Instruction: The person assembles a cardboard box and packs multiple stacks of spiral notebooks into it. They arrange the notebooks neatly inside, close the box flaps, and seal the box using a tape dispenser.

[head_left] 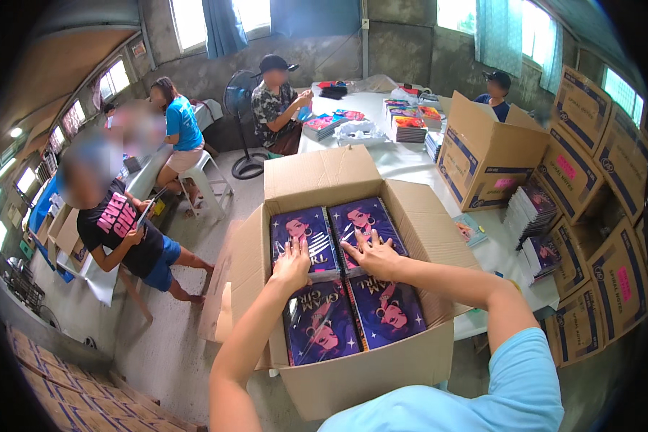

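An open cardboard box (367,389) stands in front of me with its flaps folded outward. Purple notebooks in clear wrap fill it in side-by-side stacks, each cover showing a drawn figure with hoop earrings. My left hand (293,265) lies flat, fingers spread, on the far left notebook (284,225). On the far right notebook (383,216) rests my right hand (372,255), also with outstretched fingers. Neither hand grips anything. The near left notebook (321,335) and near right notebook (392,320) lie with their covers turned the other way round.
A white table (403,169) behind the box bears notebook stacks (409,129) and another open carton (475,155). Closed cartons (619,281) are piled at the right. A person (133,230) stands at the left; others sit farther back near a fan (241,93).
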The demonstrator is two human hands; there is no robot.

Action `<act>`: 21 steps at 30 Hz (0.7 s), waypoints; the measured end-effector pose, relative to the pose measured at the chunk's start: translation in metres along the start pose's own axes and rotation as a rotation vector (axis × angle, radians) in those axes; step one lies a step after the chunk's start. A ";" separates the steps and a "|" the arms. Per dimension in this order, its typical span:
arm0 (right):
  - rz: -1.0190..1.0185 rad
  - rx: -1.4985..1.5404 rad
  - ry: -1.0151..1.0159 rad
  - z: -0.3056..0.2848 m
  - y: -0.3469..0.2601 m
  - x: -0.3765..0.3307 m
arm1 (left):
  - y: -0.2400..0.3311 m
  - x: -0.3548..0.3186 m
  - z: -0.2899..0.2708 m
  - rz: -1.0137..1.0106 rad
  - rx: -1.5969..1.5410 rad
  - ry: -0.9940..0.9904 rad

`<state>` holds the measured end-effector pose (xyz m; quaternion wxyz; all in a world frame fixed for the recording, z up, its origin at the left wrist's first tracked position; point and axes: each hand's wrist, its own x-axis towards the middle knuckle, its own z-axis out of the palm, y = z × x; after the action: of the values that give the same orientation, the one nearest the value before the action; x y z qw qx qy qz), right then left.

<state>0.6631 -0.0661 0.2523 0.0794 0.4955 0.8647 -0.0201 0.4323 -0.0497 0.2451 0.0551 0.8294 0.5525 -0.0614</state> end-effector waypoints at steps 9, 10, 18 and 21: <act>-0.049 -0.082 0.124 0.018 0.011 0.006 | 0.011 0.006 0.015 0.006 0.074 -0.004; -0.031 -0.077 0.128 0.015 0.012 0.007 | 0.012 0.012 0.013 -0.008 0.084 -0.023; -0.003 0.079 0.169 0.031 0.025 0.019 | 0.060 0.038 0.025 0.254 0.027 0.312; 0.070 0.056 0.168 0.029 0.029 0.022 | 0.054 0.046 0.033 0.321 0.107 0.344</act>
<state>0.6807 -0.0358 0.2213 -0.0064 0.5273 0.8497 0.0003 0.4984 -0.0344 0.2064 -0.0746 0.9066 0.4107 0.0613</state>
